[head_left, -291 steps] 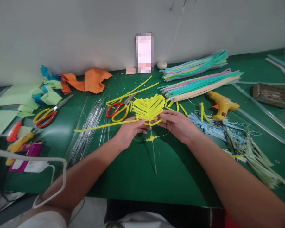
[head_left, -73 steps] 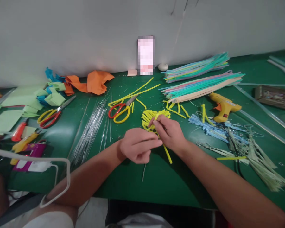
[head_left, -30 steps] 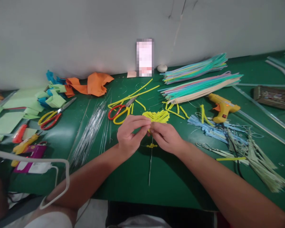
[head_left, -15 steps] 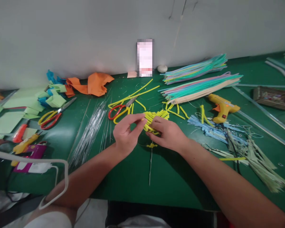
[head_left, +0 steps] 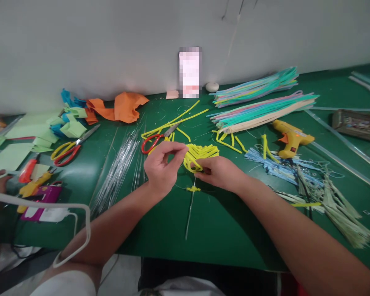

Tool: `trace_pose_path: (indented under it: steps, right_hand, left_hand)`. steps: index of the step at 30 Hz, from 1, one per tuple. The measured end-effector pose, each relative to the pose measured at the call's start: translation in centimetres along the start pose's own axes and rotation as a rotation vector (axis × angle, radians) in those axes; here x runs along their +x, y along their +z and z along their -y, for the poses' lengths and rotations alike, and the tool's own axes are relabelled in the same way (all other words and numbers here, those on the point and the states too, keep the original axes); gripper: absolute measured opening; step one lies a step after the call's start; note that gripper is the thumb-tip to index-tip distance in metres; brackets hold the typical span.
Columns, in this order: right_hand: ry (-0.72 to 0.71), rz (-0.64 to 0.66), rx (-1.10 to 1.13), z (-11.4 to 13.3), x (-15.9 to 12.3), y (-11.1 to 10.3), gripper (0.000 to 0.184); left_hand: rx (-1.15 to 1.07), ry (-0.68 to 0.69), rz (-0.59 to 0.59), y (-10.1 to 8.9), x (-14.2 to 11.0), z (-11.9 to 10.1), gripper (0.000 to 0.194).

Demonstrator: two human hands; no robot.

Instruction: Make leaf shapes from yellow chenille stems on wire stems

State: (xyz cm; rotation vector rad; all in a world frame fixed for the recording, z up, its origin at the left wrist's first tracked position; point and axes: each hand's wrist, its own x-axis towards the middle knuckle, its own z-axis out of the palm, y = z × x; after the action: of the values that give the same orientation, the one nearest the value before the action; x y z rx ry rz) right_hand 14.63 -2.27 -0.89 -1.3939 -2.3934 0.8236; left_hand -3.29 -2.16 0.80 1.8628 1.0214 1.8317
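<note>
The yellow piece [head_left: 205, 151] is at the middle of the green table [head_left: 160, 242], between the hands. Its V-shaped rows look largely formed, packed side by side. What seems left is its near left part, where a strand bows out in a loop instead of lying flat with the rows. The right hand [head_left: 222, 170] has its thumb and fingers closed on the near right edge. The left hand [head_left: 163, 166] brings thumb and forefinger together at the left edge; whether they pinch a strand, I cannot tell. On the near side, the thin wire stem [head_left: 189, 216] is mostly bare apart from a small yellow knot [head_left: 193, 189]. Loose yellow strips [head_left: 185, 119] lie unused on the far side
</note>
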Motion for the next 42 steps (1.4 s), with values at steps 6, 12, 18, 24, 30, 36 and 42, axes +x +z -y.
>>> trace_pose_path:
  steps: [6,12,18,24,30,36,42]
  right_hand:
    - [0.01,0.032,-0.073,0.8,0.2,0.0,0.021]
    - [0.024,-0.039,-0.264,1.4,0.5,1.1,0.028]
    - [-0.012,-0.028,-0.343,1.8,0.3,1.2,0.024]
    - [0.014,0.013,-0.31,1.8,0.1,0.9,0.029]
    - [0.038,0.004,-0.27,1.4,0.1,1.1,0.032]
    - [0.077,-0.03,0.062,0.3,-0.1,0.8,0.022]
    - [0.112,-0.006,0.424,0.1,0.0,0.1,0.03]
  left_hand:
    - [-0.019,0.004,-0.008,0.0,0.2,-0.2,0.01]
    - [-0.024,0.018,-0.018,0.1,0.5,-0.7,0.008]
    - [-0.054,-0.018,0.028,-0.1,0.1,-0.5,0.009]
    - [-0.092,-0.055,0.276,-0.4,-1.7,0.7,0.043]
    - [0.085,0.049,0.45,-0.1,-2.0,1.2,0.006]
    - [0.077,-0.054,0.423,-0.1,-1.8,1.6,0.0]
    - [0.075,-0.192,0.44,-0.2,-1.5,1.6,0.004]
